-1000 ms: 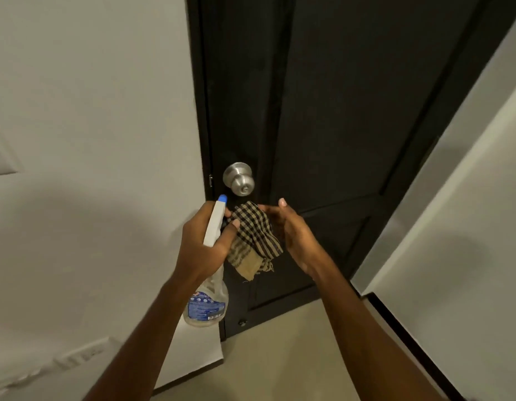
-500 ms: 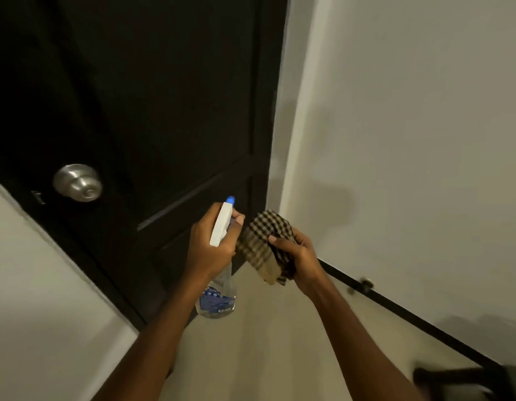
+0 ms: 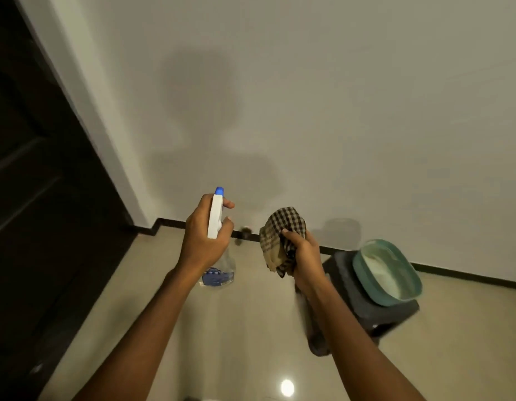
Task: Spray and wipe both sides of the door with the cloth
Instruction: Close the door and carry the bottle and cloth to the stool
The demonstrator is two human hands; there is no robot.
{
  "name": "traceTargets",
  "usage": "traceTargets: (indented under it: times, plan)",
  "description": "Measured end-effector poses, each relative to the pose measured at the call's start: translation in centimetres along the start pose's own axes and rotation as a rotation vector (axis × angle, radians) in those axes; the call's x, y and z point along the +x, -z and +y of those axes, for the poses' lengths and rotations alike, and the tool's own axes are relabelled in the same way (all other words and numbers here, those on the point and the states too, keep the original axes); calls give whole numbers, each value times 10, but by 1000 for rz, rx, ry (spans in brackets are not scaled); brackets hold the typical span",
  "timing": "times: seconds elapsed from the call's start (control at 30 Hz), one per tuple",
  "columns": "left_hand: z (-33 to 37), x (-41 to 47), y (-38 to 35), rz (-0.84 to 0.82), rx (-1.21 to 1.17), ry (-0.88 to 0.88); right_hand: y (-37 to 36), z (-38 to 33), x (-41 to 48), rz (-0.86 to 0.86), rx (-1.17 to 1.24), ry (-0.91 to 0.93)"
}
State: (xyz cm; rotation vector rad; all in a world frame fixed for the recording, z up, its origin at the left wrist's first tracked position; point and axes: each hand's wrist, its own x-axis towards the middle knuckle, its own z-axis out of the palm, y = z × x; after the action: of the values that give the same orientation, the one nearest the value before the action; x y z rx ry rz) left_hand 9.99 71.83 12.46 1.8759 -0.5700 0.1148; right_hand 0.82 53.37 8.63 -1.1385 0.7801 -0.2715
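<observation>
Pale plastered wall point(image 3: 338, 96) fills twelve to three o'clock, meeting the glossy beige tiled floor point(image 3: 251, 328) along a dark skirting strip point(image 3: 459, 274). Dark brown panelled door point(image 3: 28, 198) occupies the nine o'clock edge, well apart from both hands; open floor lies between it and the forearms. At four o'clock a dark grey plastic stool point(image 3: 381, 311) carries a teal oval basin point(image 3: 387, 273), tilted, just beside the right forearm. Left hand point(image 3: 204, 235), centre, is closed around the neck of a clear spray bottle with white trigger head and blue nozzle point(image 3: 215, 218). Right hand point(image 3: 304, 253) is clenched on a bunched brown-and-black checked cloth point(image 3: 280, 230), near the bottle but apart.
</observation>
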Motion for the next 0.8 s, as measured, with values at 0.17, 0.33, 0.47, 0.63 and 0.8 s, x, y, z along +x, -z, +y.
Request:
traceTargets:
  times: [0.17,0.33,0.47,0.63,0.8]
  plan:
    - [17,21,-117,-216,27,-102,98,-6,27,243,59,23]
    - [39,46,-227,-387,-9,-202,181,-12,49,493,91,74]
    - [51,67,-295,-484,-53,-275,231,-11,80,646,31,52]
    - [69,88,-388,-625,-88,-341,298,-7,127,896,-10,-49]
    - [76,95,-461,-763,-124,-372,343,5,171,916,-90,-111]
